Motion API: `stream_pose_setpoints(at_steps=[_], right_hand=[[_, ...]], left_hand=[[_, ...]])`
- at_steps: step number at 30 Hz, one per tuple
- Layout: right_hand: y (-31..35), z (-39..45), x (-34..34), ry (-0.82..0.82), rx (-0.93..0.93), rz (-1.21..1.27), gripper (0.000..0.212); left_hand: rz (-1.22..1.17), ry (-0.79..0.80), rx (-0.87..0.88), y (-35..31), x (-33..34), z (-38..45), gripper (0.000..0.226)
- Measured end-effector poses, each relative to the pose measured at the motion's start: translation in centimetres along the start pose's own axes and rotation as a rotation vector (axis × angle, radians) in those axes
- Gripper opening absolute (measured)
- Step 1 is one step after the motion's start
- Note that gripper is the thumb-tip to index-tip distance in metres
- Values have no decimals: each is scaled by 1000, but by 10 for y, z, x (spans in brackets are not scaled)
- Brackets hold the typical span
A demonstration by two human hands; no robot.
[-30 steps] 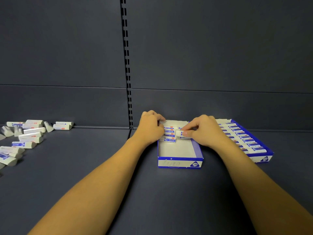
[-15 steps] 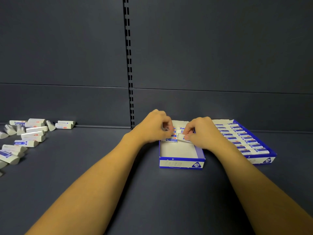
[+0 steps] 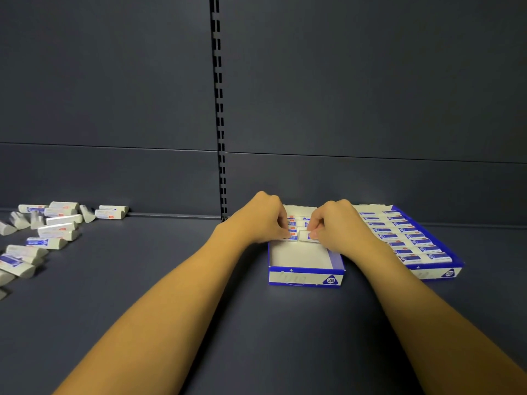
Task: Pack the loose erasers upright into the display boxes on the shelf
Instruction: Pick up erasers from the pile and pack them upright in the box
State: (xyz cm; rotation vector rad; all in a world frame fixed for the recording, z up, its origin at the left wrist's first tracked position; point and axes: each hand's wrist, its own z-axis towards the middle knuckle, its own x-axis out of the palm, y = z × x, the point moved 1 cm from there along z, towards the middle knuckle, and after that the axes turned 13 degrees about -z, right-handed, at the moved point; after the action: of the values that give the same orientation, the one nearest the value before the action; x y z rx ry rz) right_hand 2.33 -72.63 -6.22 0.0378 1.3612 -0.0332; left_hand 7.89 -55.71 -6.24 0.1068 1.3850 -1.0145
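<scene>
Erasers are our business on this dark grey metal shelf (image 3: pixel 176 280): a blue-and-white cardboard display box (image 3: pixel 427 246) on the right sits packed full, and a second, half-empty blue-and-white box (image 3: pixel 305 276) stands just left of it. Loose white erasers in blue-printed sleeves (image 3: pixel 51 232) lie scattered at far left, well apart. Our left hand (image 3: pixel 258 220) curls against the standing row, while our right hand (image 3: pixel 336 226) pinches one small white eraser (image 3: pixel 305 236) at the row's front — inside the half-empty box.

loose erasers (image 3: pixel 8 269) cut off at left edge
</scene>
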Motion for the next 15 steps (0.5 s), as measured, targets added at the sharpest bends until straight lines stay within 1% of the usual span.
stream_pose_setpoints(at_steps=[3,7,10,15], right_hand=[[1,1,2,24,-6,-16,16],[1,0,2,4,-5,-9,6],[2,0,1,-4,-8,-21,12],[-2,-2,2,26,-18,19,10]], left_hand=[[-7,16,5,-1,0,-1,16],[-5,30,13,-1,0,-2,16],[-7,31,18,0,0,-2,15],[-20,30,18,1,0,-3,12]])
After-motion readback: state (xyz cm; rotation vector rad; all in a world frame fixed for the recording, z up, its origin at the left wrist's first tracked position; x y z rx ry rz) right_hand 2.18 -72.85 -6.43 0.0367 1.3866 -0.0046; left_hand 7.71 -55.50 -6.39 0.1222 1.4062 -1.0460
